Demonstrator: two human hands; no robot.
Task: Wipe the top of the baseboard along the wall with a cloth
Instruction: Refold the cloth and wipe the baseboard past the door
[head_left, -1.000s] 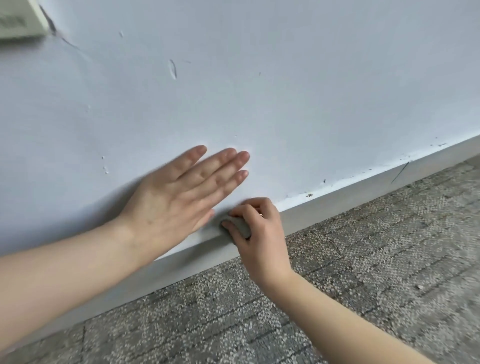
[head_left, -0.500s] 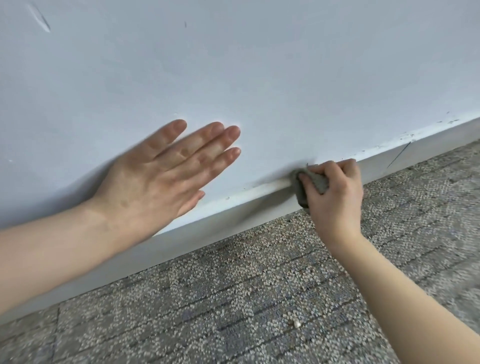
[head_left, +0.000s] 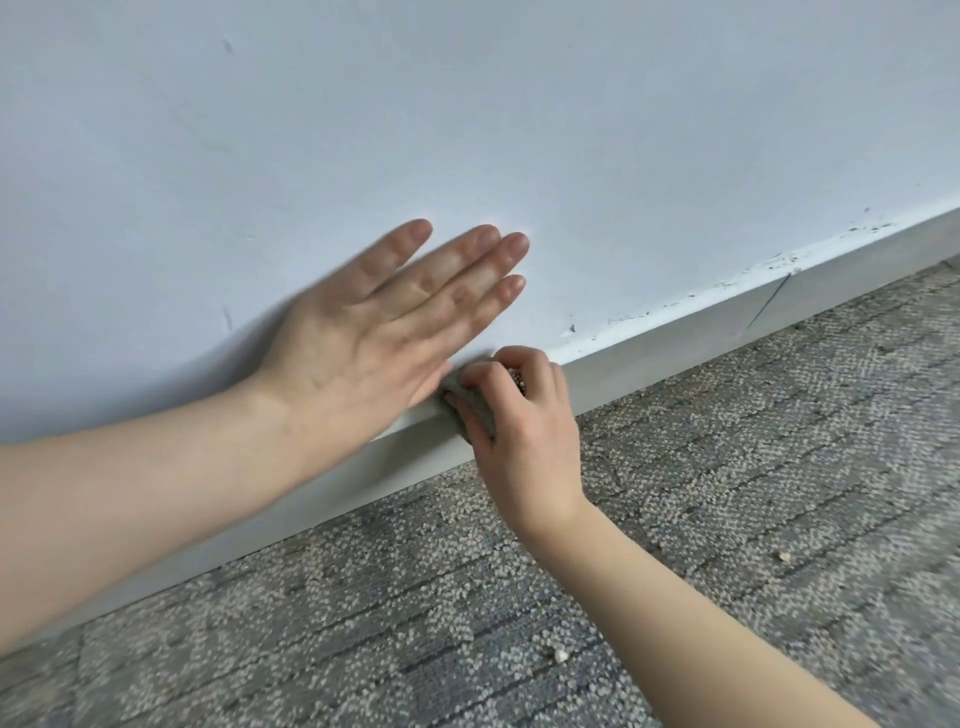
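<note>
A: Right hand (head_left: 524, 426) clenched round the cloth (head_left: 475, 410), pressing it down on the baseboard (head_left: 675, 338) top edge, just beside the left hand (head_left: 374, 338).

B: Left hand open, flat against the wall (head_left: 467, 130), holding nothing. Bracing only, by the look of it.

A: Dark specks showing on the ledge further right, towards the seam (head_left: 769, 306). Likely unwiped so far.

B: Best bet: steady downward pressure, cloth folded over the lip, one long pass rightward rather than short dabs.

A: And thumb kept on the face, fingers on top, so no slipping down onto the carpet (head_left: 727, 493).

B: Worth turning the cloth too, once loaded with grit. Hard to tell how dirty from here.
</note>
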